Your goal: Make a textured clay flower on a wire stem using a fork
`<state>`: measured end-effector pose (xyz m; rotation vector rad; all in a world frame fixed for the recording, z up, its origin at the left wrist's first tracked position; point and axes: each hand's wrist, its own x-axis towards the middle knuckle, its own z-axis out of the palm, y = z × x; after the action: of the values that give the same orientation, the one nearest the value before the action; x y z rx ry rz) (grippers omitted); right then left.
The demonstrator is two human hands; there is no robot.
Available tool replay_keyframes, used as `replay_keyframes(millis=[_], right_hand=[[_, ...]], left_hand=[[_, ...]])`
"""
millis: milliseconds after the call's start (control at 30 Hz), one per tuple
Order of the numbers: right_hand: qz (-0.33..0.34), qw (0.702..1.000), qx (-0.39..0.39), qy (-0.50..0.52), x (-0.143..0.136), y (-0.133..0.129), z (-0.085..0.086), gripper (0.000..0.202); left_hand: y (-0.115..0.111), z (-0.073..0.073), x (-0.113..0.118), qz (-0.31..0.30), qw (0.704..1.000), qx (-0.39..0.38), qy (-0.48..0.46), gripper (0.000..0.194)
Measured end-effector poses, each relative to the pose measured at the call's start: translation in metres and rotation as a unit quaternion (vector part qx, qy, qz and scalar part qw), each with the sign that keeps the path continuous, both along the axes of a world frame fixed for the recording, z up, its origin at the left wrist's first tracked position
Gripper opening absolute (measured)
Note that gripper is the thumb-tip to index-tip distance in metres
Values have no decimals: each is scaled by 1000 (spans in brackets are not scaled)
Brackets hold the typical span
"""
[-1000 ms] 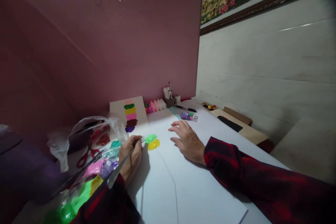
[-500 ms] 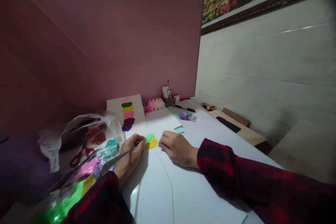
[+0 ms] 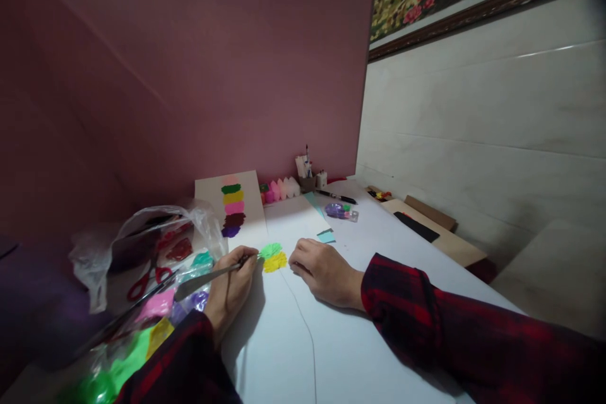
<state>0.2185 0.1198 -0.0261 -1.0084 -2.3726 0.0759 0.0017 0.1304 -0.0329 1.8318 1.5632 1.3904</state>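
R hand [image 3: 326,270] down by yellow patch [image 3: 275,262], fork [image 3: 208,279] lower

Vs 1 s ago: R hand, then spread & further right, now sits on white paper [image 3: 274,347] w/ fingers curled in, tips at or just beside yellow patch's R edge; can't tell if they pinch anything. Fork handle lies flatter than before. L hand [image 3: 231,287] grips fork nr its head, tines at L edge of green patch [image 3: 271,249]; contact too small to confirm. Both patches on paper btwn hands, green directly behind yellow & touching it. Thin drawn line [image 3: 310,329] runs from yellow toward wearer. Lt-blue strip [image 3: 326,237], behind R hand, now shows more. Far L: red scissors [image 3: 136,290] nr clear plastic bag [image 3: 97,271]. Behind: card [image 3: 208,211] w/ colour swatches; blk pen [image 3: 337,196] further R.
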Motion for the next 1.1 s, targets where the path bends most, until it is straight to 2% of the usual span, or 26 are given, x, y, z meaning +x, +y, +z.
replay_keyframes(millis=[100, 400, 1100], right_hand=[[4, 1000, -2, 9, 0, 0, 0, 14], [1, 1000, -7, 10, 0, 0, 0, 14], [6, 1000, -5, 16, 1, 1, -1, 14]], left_hand=[[1, -1, -1, -29, 999, -31, 14, 16], [4, -1, -1, -53, 997, -46, 21, 20], [0, 0, 1, -6, 997, -35, 63, 19]])
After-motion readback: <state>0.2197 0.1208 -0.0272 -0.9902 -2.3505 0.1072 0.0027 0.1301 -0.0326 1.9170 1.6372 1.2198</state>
